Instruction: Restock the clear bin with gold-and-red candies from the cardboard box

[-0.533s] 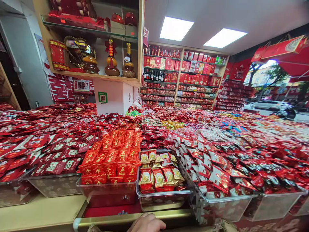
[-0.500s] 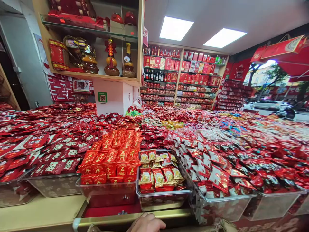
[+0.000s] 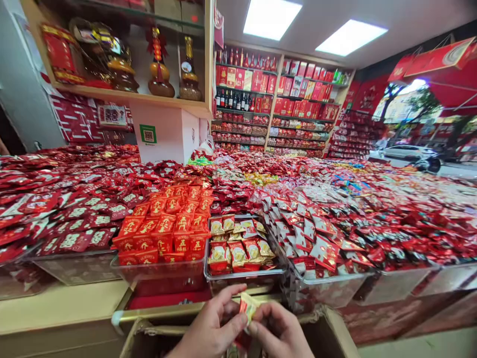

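Observation:
My left hand [image 3: 210, 330] and my right hand [image 3: 279, 332] meet at the bottom middle, both pinching one small red and gold candy packet [image 3: 246, 307]. They hover over an open cardboard box [image 3: 328, 330] at the counter's front edge. Just beyond the hands stands a clear plastic bin [image 3: 242, 275] of matching gold and red packets [image 3: 238, 248]. To its left, a bin of orange-red packets [image 3: 167, 226] with gold characters is stacked neatly.
A huge display of red wrapped sweets [image 3: 335, 219] in clear bins spreads across the counter. A wooden shelf unit [image 3: 122, 94] with ornate bottles stands at the back left, above a white pillar with a QR code [image 3: 148, 134]. Shelves of red boxes [image 3: 283, 104] line the far wall. The street shows at right.
Both hands have risen into view holding a packet; before, only one hand's knuckles showed at the bottom edge. The camera has tilted down and the cardboard box now shows.

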Motion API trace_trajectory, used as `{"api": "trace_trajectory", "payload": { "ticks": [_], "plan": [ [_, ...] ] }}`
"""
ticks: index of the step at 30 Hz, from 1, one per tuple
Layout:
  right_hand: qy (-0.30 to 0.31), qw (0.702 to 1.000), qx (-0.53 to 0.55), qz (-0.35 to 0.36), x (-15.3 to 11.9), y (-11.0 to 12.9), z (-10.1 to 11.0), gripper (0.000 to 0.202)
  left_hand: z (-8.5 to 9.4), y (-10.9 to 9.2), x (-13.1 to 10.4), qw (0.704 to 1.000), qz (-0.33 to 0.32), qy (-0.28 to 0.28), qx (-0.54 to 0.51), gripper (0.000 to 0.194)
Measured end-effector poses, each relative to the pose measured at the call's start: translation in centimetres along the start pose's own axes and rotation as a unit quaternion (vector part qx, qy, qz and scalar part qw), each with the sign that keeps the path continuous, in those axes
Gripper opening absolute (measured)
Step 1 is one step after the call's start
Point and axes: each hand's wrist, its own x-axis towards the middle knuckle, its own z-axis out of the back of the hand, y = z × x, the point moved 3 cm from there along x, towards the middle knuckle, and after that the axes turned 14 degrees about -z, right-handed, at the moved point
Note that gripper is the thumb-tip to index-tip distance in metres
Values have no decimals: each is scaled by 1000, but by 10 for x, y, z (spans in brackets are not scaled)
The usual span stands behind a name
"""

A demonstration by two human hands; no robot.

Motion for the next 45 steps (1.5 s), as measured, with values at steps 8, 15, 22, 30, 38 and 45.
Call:
{"api": "trace_trajectory", "payload": {
  "ticks": [8,15,22,30,38,45],
  "plan": [
    [17,963,267,4,11,7,-17,33,-6,-12,6,985,10,-67,-157,51],
    [7,957,290,2,13,-5,-17,25,-3,-12,6,990,-2,-59,-128,20],
    [-64,963,221,138,2,-3,-14,35,-16,-4,0,913,87,-98,-387,35],
    [-125,969,213,23,-3,5,-13,33,-35,-4,-7,889,216,39,-403,34],
    [-131,967,213,-51,1,2,-2,34,-30,11,-5,953,168,19,-253,41],
    [-134,962,239,-5,2,-3,-4,28,-25,9,-3,978,150,-12,-147,47]
  ]
}}
